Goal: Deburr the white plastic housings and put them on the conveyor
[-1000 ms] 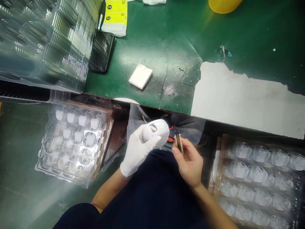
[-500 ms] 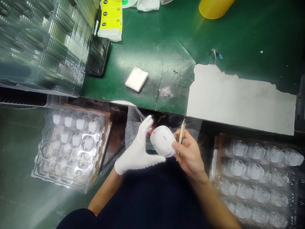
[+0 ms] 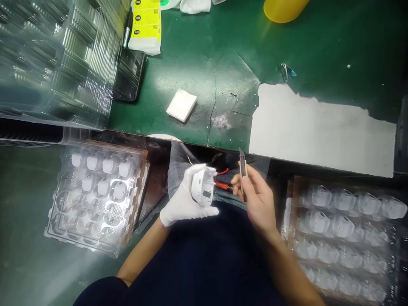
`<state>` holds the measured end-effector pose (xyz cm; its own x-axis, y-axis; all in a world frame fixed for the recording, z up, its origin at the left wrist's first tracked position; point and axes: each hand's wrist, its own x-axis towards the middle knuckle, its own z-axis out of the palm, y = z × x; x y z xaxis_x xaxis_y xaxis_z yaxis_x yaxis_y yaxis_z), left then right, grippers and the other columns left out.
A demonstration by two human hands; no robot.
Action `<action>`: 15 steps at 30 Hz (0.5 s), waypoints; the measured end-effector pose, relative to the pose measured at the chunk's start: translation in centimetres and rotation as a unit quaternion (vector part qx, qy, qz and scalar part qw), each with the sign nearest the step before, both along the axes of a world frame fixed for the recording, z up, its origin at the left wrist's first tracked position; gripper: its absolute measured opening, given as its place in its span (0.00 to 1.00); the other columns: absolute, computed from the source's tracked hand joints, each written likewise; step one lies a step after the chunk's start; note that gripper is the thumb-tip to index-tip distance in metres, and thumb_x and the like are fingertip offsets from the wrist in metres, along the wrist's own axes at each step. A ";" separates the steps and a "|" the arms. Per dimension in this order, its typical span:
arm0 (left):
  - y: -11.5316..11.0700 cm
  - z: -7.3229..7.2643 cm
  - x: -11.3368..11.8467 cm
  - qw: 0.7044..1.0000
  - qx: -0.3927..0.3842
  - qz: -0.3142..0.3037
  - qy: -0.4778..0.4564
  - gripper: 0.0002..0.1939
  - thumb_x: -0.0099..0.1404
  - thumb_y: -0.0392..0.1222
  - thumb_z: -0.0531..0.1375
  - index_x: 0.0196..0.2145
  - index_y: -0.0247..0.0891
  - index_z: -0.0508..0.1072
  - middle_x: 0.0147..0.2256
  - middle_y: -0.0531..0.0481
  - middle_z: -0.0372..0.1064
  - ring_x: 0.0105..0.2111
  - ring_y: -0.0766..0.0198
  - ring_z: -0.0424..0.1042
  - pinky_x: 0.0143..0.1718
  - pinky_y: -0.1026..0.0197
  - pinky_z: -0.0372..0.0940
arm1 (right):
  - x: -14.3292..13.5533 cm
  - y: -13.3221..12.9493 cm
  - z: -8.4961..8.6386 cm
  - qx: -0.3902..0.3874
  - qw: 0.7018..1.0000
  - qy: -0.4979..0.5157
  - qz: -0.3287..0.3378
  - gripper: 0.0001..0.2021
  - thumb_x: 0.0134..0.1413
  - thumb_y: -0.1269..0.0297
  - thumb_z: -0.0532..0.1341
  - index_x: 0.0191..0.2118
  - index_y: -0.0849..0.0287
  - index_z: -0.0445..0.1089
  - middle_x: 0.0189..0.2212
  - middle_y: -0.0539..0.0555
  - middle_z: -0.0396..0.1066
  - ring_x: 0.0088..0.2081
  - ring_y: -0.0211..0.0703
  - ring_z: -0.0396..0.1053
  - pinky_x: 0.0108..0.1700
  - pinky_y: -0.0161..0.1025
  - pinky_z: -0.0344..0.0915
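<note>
Left hand (image 3: pixel 183 204): gloved, I see it gripping the white round housing (image 3: pixel 203 187) just below the bench (image 3: pixel 204 63) front edge.
Right hand (image 3: pixel 258 199): bare, pinching a thin blade (image 3: pixel 242 168).
Red wires (image 3: pixel 223 185): between both.

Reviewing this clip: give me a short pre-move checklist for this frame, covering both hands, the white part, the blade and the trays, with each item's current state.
1. Left hand, gloved, has a firm hold on the white round housing: ok.
2. Right hand, bare, grips the thin blade tool: ok.
3. Blade tip clear of the housing and the gloved fingers: ok, a gap shows between them.
4. Red wires at the housing clear of the blade: cannot tell, they run toward the right hand.
5. Left tray has open pockets: ok, its lower rows hold no white parts.
6. Right tray within reach beside the right arm: ok.
</note>
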<state>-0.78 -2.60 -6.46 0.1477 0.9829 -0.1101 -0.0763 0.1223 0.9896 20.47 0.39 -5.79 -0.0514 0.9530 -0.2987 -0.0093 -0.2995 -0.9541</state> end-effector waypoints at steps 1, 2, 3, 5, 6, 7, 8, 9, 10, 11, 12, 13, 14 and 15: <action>-0.2 0.0 0.2 0.997 -0.034 0.018 -0.065 0.54 0.51 0.52 0.82 0.67 0.50 0.58 0.66 0.36 0.66 0.67 0.40 0.70 0.68 0.36 0.66 | 0.0 -0.4 0.1 0.049 0.998 -0.032 0.018 0.18 0.76 0.59 0.61 0.64 0.54 0.76 0.36 0.51 0.76 0.28 0.36 0.70 0.29 0.34 0.70; -0.2 0.1 0.5 0.990 -0.061 0.037 -0.121 0.53 0.51 0.52 0.82 0.65 0.51 0.58 0.67 0.37 0.66 0.68 0.41 0.70 0.68 0.37 0.67 | -0.1 -0.7 0.2 0.103 0.992 -0.056 0.042 0.19 0.76 0.62 0.60 0.66 0.53 0.75 0.36 0.52 0.77 0.30 0.38 0.71 0.33 0.36 0.72; -0.2 0.2 0.8 0.982 -0.078 0.053 -0.165 0.53 0.50 0.53 0.82 0.64 0.52 0.58 0.67 0.38 0.66 0.68 0.41 0.70 0.67 0.37 0.68 | -0.2 -1.1 0.4 0.158 0.982 -0.073 0.069 0.20 0.76 0.66 0.60 0.67 0.51 0.75 0.37 0.53 0.77 0.32 0.39 0.73 0.36 0.37 0.74; -0.1 0.5 1.4 0.969 -0.093 0.070 -0.217 0.51 0.48 0.51 0.83 0.61 0.54 0.59 0.67 0.41 0.66 0.68 0.42 0.70 0.66 0.38 0.70 | -0.5 -1.8 0.9 0.246 0.957 -0.090 0.121 0.23 0.72 0.73 0.62 0.67 0.48 0.76 0.37 0.53 0.77 0.35 0.41 0.75 0.38 0.38 0.74; 0.0 0.7 1.7 0.966 -0.099 0.070 -0.229 0.51 0.47 0.50 0.83 0.60 0.55 0.58 0.67 0.42 0.66 0.68 0.42 0.70 0.65 0.38 0.71 | -0.7 -2.1 1.2 0.272 0.947 -0.094 0.142 0.25 0.71 0.76 0.63 0.67 0.47 0.76 0.36 0.52 0.77 0.35 0.41 0.75 0.38 0.38 0.73; 0.1 0.9 1.8 0.964 -0.106 0.067 -0.234 0.51 0.47 0.50 0.84 0.59 0.55 0.57 0.67 0.42 0.66 0.68 0.41 0.70 0.64 0.38 0.72 | -0.9 -2.3 1.4 0.288 0.940 -0.099 0.156 0.27 0.69 0.77 0.63 0.67 0.45 0.75 0.35 0.52 0.76 0.34 0.40 0.75 0.36 0.37 0.72; 0.1 1.1 1.9 0.963 -0.115 0.064 -0.234 0.52 0.47 0.51 0.84 0.59 0.56 0.56 0.67 0.41 0.65 0.68 0.40 0.70 0.62 0.38 0.74 | -1.0 -2.5 1.5 0.296 0.935 -0.104 0.165 0.28 0.68 0.78 0.63 0.68 0.44 0.75 0.34 0.51 0.76 0.32 0.39 0.73 0.34 0.36 0.71; 0.2 1.3 1.9 0.963 -0.125 0.063 -0.231 0.53 0.46 0.53 0.84 0.60 0.56 0.55 0.68 0.41 0.65 0.68 0.39 0.70 0.61 0.38 0.75 | -1.0 -2.6 1.6 0.300 0.932 -0.107 0.171 0.29 0.68 0.78 0.63 0.68 0.44 0.75 0.33 0.51 0.75 0.31 0.39 0.72 0.32 0.36 0.70; 0.2 1.5 1.8 0.963 -0.131 0.065 -0.225 0.55 0.45 0.54 0.84 0.61 0.57 0.55 0.68 0.41 0.65 0.69 0.38 0.69 0.61 0.38 0.75 | -1.0 -2.7 1.7 0.303 0.930 -0.108 0.176 0.29 0.67 0.78 0.64 0.68 0.44 0.75 0.33 0.51 0.74 0.30 0.39 0.71 0.31 0.36 0.69; 0.1 1.7 1.7 0.964 -0.134 0.067 -0.218 0.57 0.45 0.55 0.84 0.62 0.57 0.54 0.68 0.40 0.65 0.69 0.37 0.68 0.61 0.38 0.75 | -1.0 -2.8 1.7 0.305 0.929 -0.108 0.179 0.29 0.67 0.78 0.64 0.68 0.44 0.75 0.33 0.51 0.74 0.29 0.39 0.71 0.30 0.36 0.69; 0.1 1.8 1.6 0.965 -0.134 0.069 -0.214 0.58 0.45 0.56 0.84 0.63 0.58 0.54 0.68 0.40 0.64 0.69 0.37 0.68 0.61 0.38 0.75 | -1.0 -2.9 1.7 0.306 0.928 -0.107 0.182 0.29 0.67 0.78 0.64 0.68 0.45 0.75 0.33 0.51 0.74 0.29 0.39 0.71 0.30 0.36 0.69; 0.1 1.8 1.5 0.966 -0.131 0.067 -0.214 0.58 0.46 0.55 0.84 0.64 0.58 0.54 0.68 0.40 0.64 0.70 0.37 0.67 0.62 0.38 0.75 | -0.9 -2.9 1.7 0.307 0.928 -0.105 0.185 0.29 0.67 0.78 0.64 0.67 0.46 0.76 0.33 0.51 0.74 0.29 0.39 0.71 0.30 0.36 0.69; 0.0 1.9 1.5 0.966 -0.126 0.064 -0.218 0.58 0.47 0.54 0.83 0.65 0.58 0.55 0.68 0.40 0.64 0.70 0.37 0.67 0.63 0.37 0.74 | -0.8 -2.9 1.6 0.308 0.927 -0.104 0.187 0.28 0.67 0.78 0.64 0.67 0.46 0.76 0.33 0.52 0.75 0.29 0.39 0.71 0.30 0.36 0.69; -0.1 1.8 1.4 0.965 -0.121 0.060 -0.224 0.56 0.48 0.53 0.83 0.65 0.58 0.55 0.68 0.41 0.64 0.70 0.37 0.67 0.63 0.37 0.74 | -0.8 -2.9 1.6 0.309 0.926 -0.104 0.189 0.28 0.67 0.78 0.63 0.67 0.47 0.76 0.33 0.52 0.75 0.30 0.39 0.71 0.30 0.36 0.69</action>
